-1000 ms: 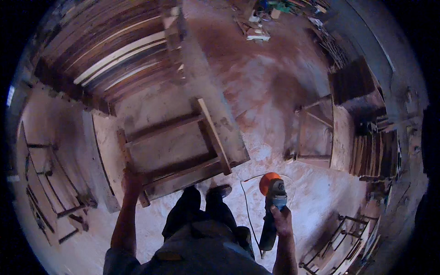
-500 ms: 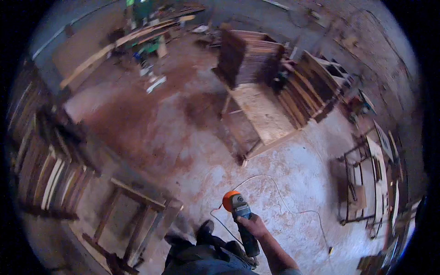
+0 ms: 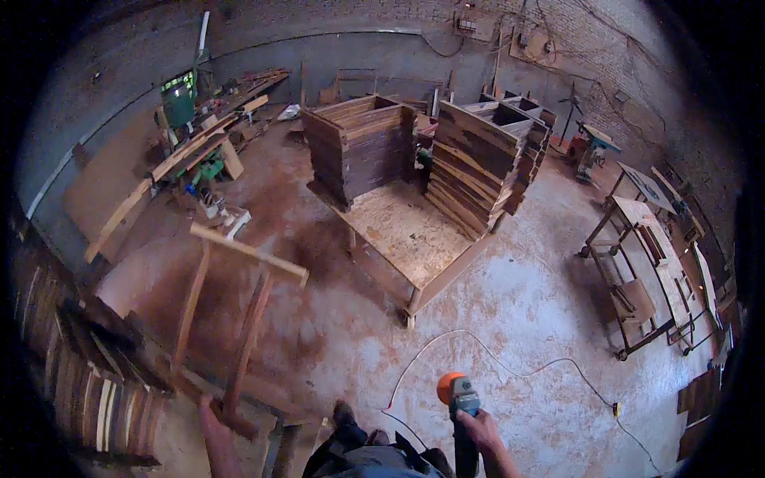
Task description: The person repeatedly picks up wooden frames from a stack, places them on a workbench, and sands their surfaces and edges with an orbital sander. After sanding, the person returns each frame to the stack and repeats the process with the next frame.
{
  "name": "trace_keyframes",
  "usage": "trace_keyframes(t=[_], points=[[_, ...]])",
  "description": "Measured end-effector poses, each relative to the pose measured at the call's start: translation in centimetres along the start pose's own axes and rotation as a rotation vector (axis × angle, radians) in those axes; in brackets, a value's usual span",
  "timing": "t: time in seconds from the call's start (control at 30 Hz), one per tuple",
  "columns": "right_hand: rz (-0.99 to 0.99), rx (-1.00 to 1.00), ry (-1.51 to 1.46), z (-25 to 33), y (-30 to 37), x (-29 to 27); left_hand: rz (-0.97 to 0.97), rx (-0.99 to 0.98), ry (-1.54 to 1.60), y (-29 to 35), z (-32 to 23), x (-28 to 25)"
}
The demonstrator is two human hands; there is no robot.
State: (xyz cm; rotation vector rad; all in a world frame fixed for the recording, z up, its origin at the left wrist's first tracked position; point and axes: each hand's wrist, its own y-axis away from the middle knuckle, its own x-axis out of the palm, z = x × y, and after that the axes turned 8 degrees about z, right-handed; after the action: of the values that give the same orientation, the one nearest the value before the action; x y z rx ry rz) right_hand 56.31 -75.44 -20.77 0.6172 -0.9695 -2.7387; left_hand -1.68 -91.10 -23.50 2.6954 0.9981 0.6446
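- Change: wooden frame [image 3: 249, 338] lay flat on the table [image 3: 187, 440] a second ago; now it's tipped up, pale top bar [image 3: 249, 253] raised and tilted, lower rail [image 3: 191, 389] nearest the body.
- View has also swung right and lifted, so more of the floor [image 3: 518, 295] shows.
- Meaning, my read: the frame is being handled, not worked by the tool. The left hand alone seems to steady it.
- Left hand [image 3: 218, 422]: fingers look closed round the lower rail; dim, so exact grip is hard to tell.
- Right hand [image 3: 480, 429]: fingers wrapped round the angle grinder [image 3: 464, 396], as before. Orange disc [image 3: 450, 386] points forward, well apart from the frame. Can't tell if it's spinning.
- Frame position: left of the person, above the table's near part.
- Frame look: two reddish-brown bars joining the pale top bar to the darker lower rail. Surface finish too blurred to judge.
- Pale cable [image 3: 522, 374] loops over the floor beyond the grinder.
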Motion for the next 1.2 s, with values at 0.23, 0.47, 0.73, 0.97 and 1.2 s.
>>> trace_keyframes(t=[0.23, 0.47, 0.73, 0.97, 1.2], points=[[-0.155, -0.055, -0.371, -1.2, -0.8, -2.2, 0.042, 0.215, 0.272, -20.8, -11.0, 19.9], [-0.419, -0.028, -0.258, 2.4, -3.5, -1.8, 0.193, 0.182, 0.257, -40.4, -19.4, 38.8], [-0.51, 0.311, -0.272, 18.1, -6.1, -0.2, 0.297, 0.09, 0.243, -57.5, -24.2, 56.9], [-0.548, 0.34, -0.252, 28.0, -7.4, 0.2, 0.303, 0.118, 0.199, -70.0, -22.0, 65.1], [-0.527, 0.341, -0.415, 21.2, -10.9, 0.5, 0.299, -0.065, 0.138, -73.7, -21.0, 66.5]])
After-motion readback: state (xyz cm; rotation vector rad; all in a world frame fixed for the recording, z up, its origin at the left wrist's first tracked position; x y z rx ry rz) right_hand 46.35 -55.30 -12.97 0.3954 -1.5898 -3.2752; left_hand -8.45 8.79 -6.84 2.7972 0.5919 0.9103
